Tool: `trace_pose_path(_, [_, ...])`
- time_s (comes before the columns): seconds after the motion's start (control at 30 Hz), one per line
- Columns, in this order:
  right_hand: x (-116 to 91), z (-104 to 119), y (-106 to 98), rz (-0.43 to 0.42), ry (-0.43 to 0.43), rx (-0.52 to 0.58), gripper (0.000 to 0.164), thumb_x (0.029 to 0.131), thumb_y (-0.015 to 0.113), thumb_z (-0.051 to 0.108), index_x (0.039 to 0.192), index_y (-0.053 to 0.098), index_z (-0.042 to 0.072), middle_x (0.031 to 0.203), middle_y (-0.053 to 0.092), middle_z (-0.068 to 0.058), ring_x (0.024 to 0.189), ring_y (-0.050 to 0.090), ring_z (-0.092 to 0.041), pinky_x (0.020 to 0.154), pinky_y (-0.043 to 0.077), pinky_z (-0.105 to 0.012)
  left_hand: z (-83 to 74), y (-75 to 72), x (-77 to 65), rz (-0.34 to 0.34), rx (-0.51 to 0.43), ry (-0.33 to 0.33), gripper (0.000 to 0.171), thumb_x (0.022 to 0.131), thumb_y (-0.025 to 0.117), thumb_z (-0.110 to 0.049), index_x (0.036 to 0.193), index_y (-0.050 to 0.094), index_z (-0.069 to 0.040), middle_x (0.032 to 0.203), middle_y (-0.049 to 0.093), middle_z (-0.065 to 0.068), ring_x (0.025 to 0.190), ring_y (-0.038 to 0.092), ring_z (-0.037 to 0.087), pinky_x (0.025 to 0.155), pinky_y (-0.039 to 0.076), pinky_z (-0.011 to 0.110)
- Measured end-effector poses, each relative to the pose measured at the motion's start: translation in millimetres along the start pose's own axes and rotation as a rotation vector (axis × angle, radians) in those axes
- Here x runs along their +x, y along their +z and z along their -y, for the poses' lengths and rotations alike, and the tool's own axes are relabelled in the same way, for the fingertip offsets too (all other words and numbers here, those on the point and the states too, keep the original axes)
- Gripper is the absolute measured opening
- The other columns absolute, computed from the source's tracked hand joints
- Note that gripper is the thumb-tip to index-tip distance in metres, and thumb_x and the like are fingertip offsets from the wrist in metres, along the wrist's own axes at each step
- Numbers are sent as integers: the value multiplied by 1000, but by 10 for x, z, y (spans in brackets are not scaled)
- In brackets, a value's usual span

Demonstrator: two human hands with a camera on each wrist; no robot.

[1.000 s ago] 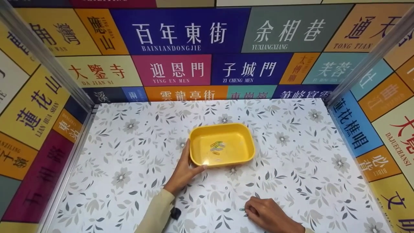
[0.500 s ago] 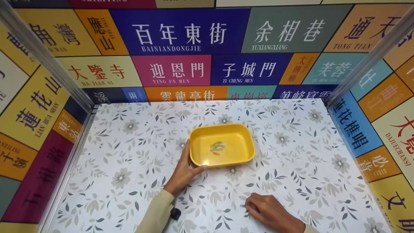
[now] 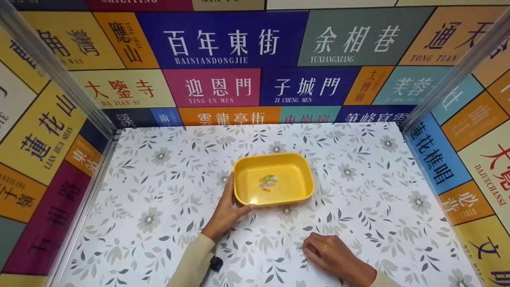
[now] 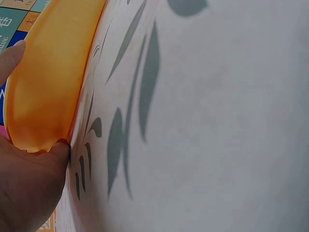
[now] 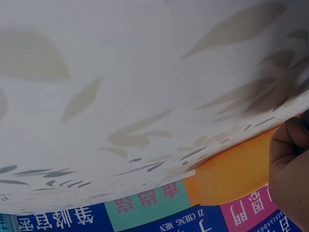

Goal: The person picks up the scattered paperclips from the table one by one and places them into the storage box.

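A yellow plastic box [image 3: 301, 186] lies on the patterned table with several coloured paper clips [image 3: 266, 182] inside it. My left hand [image 3: 225, 211] holds its near left corner, thumb along the front wall and fingers along the left side. In the left wrist view, the thumb and a fingertip touch the box wall [image 4: 53, 72]. Nearer the front, my right hand [image 3: 330, 255] is above or on the table, with curled fingers pinching a small greenish paper clip [image 3: 299, 248], mostly hidden by the fingertips. The right wrist view does not show that clip.
The white table [image 3: 159, 247] bears a leaf and flower print. Colourful panels with printed characters [image 3: 223, 38] enclose the back and both sides, with metal posts [image 3: 454, 71] at the corners. A small black object [image 3: 216, 263] sits by the left wrist.
My right hand has shifted slightly away from me, toward the box, with the small paper clip at its fingertips. The left hand and the box have stayed in place.
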State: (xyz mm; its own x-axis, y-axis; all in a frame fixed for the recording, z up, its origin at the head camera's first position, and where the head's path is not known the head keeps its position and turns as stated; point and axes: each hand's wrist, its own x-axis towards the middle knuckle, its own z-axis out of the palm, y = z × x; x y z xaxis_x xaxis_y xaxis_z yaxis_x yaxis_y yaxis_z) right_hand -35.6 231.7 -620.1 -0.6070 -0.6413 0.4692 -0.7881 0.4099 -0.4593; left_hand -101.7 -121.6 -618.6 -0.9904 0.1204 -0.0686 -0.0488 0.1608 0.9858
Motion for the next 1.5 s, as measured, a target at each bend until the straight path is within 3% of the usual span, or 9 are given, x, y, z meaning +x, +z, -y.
trace_pose_path(0.47, [175,-82,-131,63,36,-16,20,90,85,1,95,73,16,79,59,14,66,47,9,57,42,-8,1,-17,2,4,33,-15,131,87,93,-31,179,-1,-31,185,1,-7,169,15,21,137,12,43])
trace_pose_path(0.87, [285,-264,-151,67,66,-91,19,89,84,1,92,73,16,77,58,14,64,46,8,55,42,-11,5,5,0,12,5,1,129,89,92,-24,179,-1,-24,186,1,-3,169,16,24,136,16,42])
trace_pose_path(1.5, [635,-390,-249,71,49,-81,20,88,83,-1,91,71,15,77,62,10,65,50,3,55,45,-14,-14,-4,4,5,43,-27,131,88,92,-29,179,-1,-27,185,0,-6,169,14,21,137,15,43])
